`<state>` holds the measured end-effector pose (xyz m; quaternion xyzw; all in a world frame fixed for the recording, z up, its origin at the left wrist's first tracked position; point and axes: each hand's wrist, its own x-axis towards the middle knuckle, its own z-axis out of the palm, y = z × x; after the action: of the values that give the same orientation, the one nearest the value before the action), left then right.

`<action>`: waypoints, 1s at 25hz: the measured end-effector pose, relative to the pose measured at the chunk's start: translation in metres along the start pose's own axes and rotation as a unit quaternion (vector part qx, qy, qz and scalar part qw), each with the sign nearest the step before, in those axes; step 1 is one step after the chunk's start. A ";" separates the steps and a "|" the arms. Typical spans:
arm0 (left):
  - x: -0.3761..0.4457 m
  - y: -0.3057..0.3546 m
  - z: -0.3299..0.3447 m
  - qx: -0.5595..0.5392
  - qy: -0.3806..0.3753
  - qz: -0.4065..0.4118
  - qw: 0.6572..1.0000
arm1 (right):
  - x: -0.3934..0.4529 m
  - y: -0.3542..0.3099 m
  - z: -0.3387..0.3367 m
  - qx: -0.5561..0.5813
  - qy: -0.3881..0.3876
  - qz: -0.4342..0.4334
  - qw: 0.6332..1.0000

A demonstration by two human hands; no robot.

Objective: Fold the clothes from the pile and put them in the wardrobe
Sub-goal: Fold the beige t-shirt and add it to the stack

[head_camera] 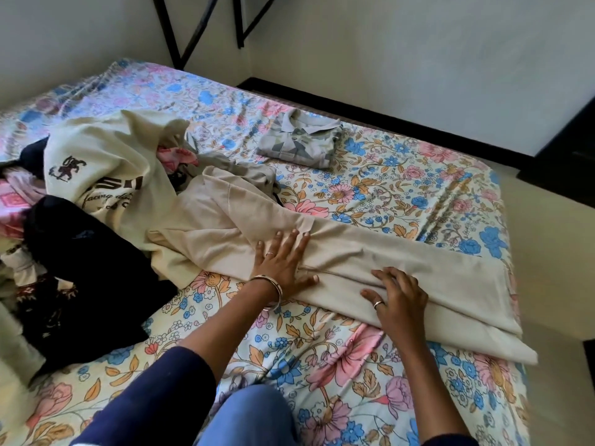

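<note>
I see the long beige cotton trousers (370, 262) lying lengthwise left-to-right across the floral bedsheet (322, 365), left hand (283, 262) flat mid-length, right hand (399, 297) loosely curled nearer the hem, neither gripping.

Beige trousers (370, 272) on a floral pink-and-blue bedsheet (322, 365).

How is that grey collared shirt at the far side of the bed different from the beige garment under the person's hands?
The grey shirt is folded into a compact rectangle; the beige garment lies stretched long across the bed. The grey shirt is patterned, the beige garment plain. Nobody touches the shirt; the left hand and right hand press on the beige garment. Both rest on the floral sheet.
</note>
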<state>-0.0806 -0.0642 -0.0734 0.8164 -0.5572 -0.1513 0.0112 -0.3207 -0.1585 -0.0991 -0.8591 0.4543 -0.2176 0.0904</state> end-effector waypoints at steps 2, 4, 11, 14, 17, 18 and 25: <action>0.001 0.010 -0.006 0.019 -0.018 -0.027 0.999 | -0.001 0.005 -0.008 -0.044 0.033 -0.005 0.998; -0.003 0.028 -0.015 0.039 -0.006 -0.054 0.998 | 0.003 0.003 -0.019 -0.052 0.073 0.011 0.996; -0.018 0.107 -0.002 0.060 0.091 0.134 0.985 | -0.024 0.025 -0.045 0.121 0.107 0.123 0.979; -0.015 0.134 0.010 0.018 0.042 0.156 0.987 | -0.035 0.043 -0.059 0.144 0.210 0.329 0.909; -0.019 0.157 0.029 0.024 -0.033 0.169 0.985 | -0.031 0.076 -0.074 0.110 0.179 0.459 0.863; -0.020 0.160 0.033 0.035 -0.038 0.165 0.985 | -0.025 0.087 -0.079 0.109 0.160 0.487 0.852; -0.020 0.156 0.042 0.050 -0.021 0.170 0.984 | -0.004 0.135 -0.099 0.109 0.220 0.489 0.837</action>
<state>-0.2397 -0.0983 -0.0797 0.7059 -0.6949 -0.1364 -0.0155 -0.4680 -0.2280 -0.0605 -0.4398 0.7963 -0.3762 0.1757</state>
